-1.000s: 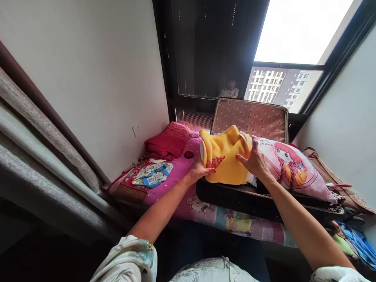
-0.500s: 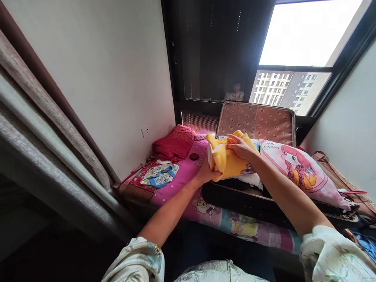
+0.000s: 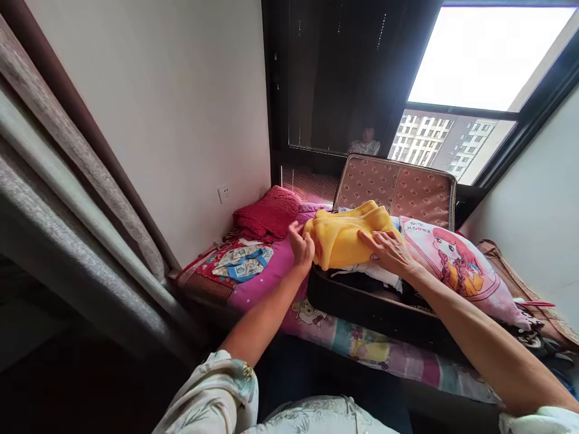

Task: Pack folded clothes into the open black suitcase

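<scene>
The folded yellow fleece (image 3: 346,238) lies on top of the clothes in the open suitcase (image 3: 362,298), under the flat, spread fingers of the right hand (image 3: 389,250). The left hand (image 3: 302,246) rests open against its left end, gripping nothing. It looks soft, light and floppy, so it is best held by both ends of the fold.

One head-worn view looks forward and down, fairly near, probably tilted, toward the window (image 3: 456,84).

The yellow garment (image 3: 348,238) covers whatever lies under it in the suitcase (image 3: 362,298). The right hand (image 3: 389,252) hides part of its lower edge. The pillow (image 3: 461,268) print's small lettering is perhaps too tiny to read.
</scene>
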The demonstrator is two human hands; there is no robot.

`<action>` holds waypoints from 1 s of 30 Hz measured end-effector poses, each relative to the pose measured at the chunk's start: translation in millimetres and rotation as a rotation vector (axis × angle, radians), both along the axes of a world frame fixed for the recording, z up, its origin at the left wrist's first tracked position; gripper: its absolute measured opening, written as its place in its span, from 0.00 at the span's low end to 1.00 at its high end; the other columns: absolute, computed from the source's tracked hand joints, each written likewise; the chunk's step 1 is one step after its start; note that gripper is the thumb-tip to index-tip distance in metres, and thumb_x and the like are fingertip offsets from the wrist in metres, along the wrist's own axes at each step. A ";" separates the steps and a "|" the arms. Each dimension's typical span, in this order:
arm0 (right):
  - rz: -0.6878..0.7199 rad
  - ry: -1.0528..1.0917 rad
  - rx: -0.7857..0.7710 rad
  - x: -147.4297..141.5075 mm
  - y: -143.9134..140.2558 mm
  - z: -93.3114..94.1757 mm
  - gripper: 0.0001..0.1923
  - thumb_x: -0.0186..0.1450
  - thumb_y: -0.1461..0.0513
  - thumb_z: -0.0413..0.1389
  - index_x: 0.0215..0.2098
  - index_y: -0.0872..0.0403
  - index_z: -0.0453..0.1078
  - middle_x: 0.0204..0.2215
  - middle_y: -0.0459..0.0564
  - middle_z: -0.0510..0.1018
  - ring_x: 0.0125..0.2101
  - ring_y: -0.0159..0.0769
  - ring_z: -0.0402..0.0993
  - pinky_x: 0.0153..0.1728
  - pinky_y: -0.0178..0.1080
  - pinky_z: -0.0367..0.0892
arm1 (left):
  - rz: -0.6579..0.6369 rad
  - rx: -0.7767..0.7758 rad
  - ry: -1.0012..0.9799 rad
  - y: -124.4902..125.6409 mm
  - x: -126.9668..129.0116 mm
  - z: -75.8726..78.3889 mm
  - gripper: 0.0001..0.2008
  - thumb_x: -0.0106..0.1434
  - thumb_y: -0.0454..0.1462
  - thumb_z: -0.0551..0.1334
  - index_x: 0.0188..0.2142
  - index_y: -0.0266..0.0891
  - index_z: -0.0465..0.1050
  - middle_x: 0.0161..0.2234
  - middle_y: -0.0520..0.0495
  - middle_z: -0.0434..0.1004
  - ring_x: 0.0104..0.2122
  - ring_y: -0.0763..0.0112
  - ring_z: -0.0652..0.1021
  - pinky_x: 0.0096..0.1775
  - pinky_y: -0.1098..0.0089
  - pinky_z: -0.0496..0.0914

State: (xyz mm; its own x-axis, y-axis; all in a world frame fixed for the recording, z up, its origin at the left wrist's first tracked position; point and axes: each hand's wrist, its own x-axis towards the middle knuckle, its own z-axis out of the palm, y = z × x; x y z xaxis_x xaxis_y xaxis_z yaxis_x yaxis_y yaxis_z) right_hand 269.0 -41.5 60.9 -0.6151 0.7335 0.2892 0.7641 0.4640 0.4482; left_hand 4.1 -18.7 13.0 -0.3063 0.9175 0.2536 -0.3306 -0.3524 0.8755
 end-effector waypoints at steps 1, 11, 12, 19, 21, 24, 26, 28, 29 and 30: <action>-0.012 -0.029 -0.012 -7.1 2.5 7.9 0.35 0.69 0.60 0.56 0.72 0.57 0.57 0.51 0.63 0.78 0.49 0.49 0.75 0.52 0.47 0.61 | 0.091 0.110 0.159 -9.3 2.0 2.2 0.21 0.65 0.44 0.67 0.55 0.42 0.71 0.56 0.38 0.76 0.64 0.53 0.70 0.64 0.54 0.65; 0.323 -0.106 0.253 -117.5 -9.8 110.1 0.21 0.75 0.62 0.46 0.64 0.55 0.66 0.35 0.51 0.79 0.36 0.40 0.71 0.46 0.43 0.58 | 0.439 0.359 1.225 -29.2 -32.7 33.6 0.37 0.63 0.42 0.70 0.68 0.34 0.62 0.64 0.28 0.69 0.64 0.42 0.71 0.62 0.46 0.66; 0.364 -0.095 0.276 -126.7 -13.7 115.3 0.20 0.76 0.62 0.45 0.63 0.55 0.67 0.35 0.52 0.79 0.37 0.40 0.71 0.46 0.44 0.58 | 0.425 0.326 1.187 -31.1 -48.4 39.6 0.37 0.62 0.39 0.70 0.68 0.34 0.63 0.61 0.30 0.73 0.61 0.45 0.74 0.60 0.48 0.69; 0.449 0.091 0.497 -157.8 -30.9 121.0 0.19 0.76 0.62 0.46 0.63 0.54 0.64 0.53 0.56 0.77 0.53 0.45 0.69 0.49 0.47 0.60 | 0.262 -0.087 0.669 -42.8 -166.4 43.2 0.25 0.47 0.30 0.75 0.47 0.37 0.78 0.39 0.43 0.84 0.40 0.57 0.82 0.44 0.62 0.76; 0.435 0.106 0.525 -149.4 -34.5 112.7 0.17 0.75 0.64 0.47 0.60 0.55 0.66 0.51 0.55 0.78 0.51 0.43 0.71 0.47 0.45 0.62 | 0.187 -0.259 0.363 -38.1 -201.6 27.6 0.16 0.46 0.27 0.73 0.37 0.34 0.79 0.31 0.46 0.82 0.32 0.61 0.81 0.37 0.66 0.76; 0.423 0.129 0.456 -124.6 -35.7 89.6 0.14 0.73 0.65 0.50 0.56 0.56 0.69 0.46 0.55 0.81 0.43 0.42 0.74 0.43 0.43 0.63 | 0.055 -0.429 -0.035 -28.1 -250.6 6.5 0.05 0.53 0.29 0.68 0.31 0.34 0.76 0.24 0.48 0.80 0.24 0.68 0.79 0.31 0.69 0.75; 0.403 0.171 0.367 -102.7 -33.0 68.3 0.14 0.72 0.65 0.52 0.55 0.54 0.71 0.45 0.55 0.81 0.41 0.42 0.75 0.42 0.43 0.65 | 0.000 -0.470 -0.207 -18.7 -278.4 -0.4 0.01 0.57 0.30 0.66 0.30 0.34 0.76 0.24 0.48 0.79 0.23 0.68 0.78 0.31 0.69 0.75; 0.368 0.222 0.287 -78.4 -29.4 45.2 0.15 0.71 0.63 0.53 0.55 0.51 0.72 0.45 0.54 0.82 0.41 0.44 0.77 0.41 0.44 0.67 | -0.018 -0.461 -0.314 -6.1 -301.2 -3.0 0.03 0.61 0.32 0.64 0.30 0.35 0.76 0.23 0.48 0.79 0.23 0.69 0.79 0.32 0.69 0.76; 0.347 0.240 0.259 -66.0 -28.1 33.9 0.15 0.71 0.62 0.53 0.55 0.50 0.73 0.45 0.54 0.82 0.41 0.45 0.78 0.41 0.45 0.69 | -0.009 -0.439 -0.337 1.2 -310.4 -4.4 0.04 0.63 0.32 0.64 0.31 0.36 0.75 0.23 0.49 0.79 0.24 0.69 0.79 0.33 0.69 0.76; 0.328 0.253 0.240 -53.5 -27.6 22.9 0.15 0.71 0.61 0.54 0.54 0.49 0.73 0.45 0.54 0.82 0.40 0.46 0.79 0.41 0.45 0.70 | 0.007 -0.412 -0.340 8.3 -317.8 -6.9 0.05 0.65 0.33 0.63 0.31 0.36 0.75 0.23 0.50 0.79 0.25 0.70 0.79 0.35 0.69 0.76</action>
State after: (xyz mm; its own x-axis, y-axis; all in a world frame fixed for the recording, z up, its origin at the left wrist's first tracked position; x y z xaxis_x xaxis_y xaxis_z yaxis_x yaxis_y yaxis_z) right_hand 215.4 -69.1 83.8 -0.6916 0.4063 0.5972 0.6933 0.6053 0.3912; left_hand -313.7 -10.3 6.1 -0.3150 0.9177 -0.2421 -0.6188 -0.0051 0.7855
